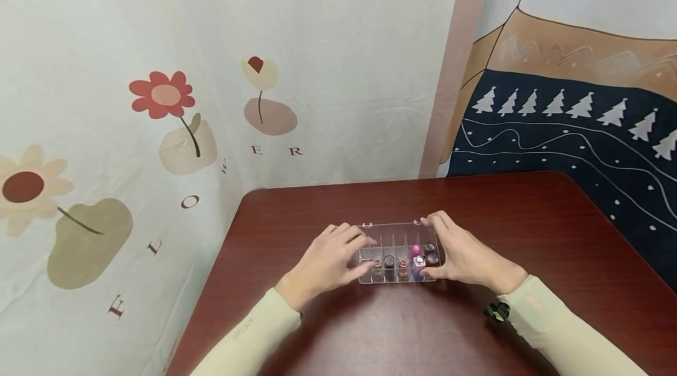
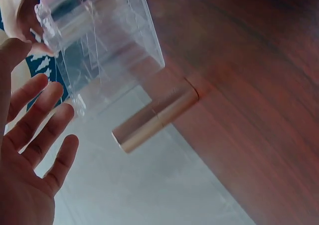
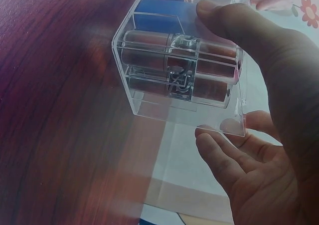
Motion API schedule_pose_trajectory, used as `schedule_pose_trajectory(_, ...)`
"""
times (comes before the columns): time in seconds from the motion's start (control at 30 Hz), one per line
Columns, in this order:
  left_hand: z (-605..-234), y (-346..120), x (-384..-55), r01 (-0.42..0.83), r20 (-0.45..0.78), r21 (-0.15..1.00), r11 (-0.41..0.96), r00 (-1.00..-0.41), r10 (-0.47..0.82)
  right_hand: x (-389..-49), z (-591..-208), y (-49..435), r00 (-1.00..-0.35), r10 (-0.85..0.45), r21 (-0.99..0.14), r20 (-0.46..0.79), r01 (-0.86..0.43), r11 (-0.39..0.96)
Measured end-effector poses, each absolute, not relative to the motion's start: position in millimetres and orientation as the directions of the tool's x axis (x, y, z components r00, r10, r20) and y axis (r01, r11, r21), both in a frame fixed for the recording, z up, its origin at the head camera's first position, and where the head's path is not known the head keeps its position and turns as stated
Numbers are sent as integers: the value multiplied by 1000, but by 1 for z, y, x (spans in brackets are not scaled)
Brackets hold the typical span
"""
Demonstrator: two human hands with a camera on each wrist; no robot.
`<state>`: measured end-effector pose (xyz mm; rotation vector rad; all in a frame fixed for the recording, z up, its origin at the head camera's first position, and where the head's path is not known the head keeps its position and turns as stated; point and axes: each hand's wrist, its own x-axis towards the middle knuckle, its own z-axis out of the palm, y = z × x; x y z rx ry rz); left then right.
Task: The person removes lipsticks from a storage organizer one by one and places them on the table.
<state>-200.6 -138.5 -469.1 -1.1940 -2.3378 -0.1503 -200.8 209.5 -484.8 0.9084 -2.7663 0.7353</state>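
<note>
A clear plastic divided organizer box (image 1: pixel 398 281) sits on the table with small bottles and tubes in its compartments. My right hand (image 1: pixel 465 255) grips its right end, thumb on the front side and fingers at the back corner. At the left end, my left hand (image 1: pixel 330 255) spreads around the box with loosely bent fingers and holds nothing. In the left wrist view, a rose-gold lipstick tube (image 2: pixel 155 117) stands beside the box, near those fingers; the left hand hides it from the head view. A bottle with a blue lower part (image 3: pixel 159 15) is near my right thumb.
The dark red wooden table (image 1: pixel 402 329) has its back edge along a white wall cloth (image 1: pixel 338 70) printed with flowers. A dark cloth with white trees (image 1: pixel 560 129) hangs at the right. A black wristband (image 1: pixel 498 310) is on the right wrist.
</note>
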Motion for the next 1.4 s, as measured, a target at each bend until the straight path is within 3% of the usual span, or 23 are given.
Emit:
schedule_pose_trajectory(0.43, -476, -124, -196, 760, 424, -203, 618, -501, 755, -202, -486, 211, -812, -519, -415, 266, -582, 699)
schedule_pose_trajectory(1.4, -475, -124, -195, 779, 438, -159, 606, -495, 751, -202, -484, 210, -823, -514, -421, 241, -566, 709)
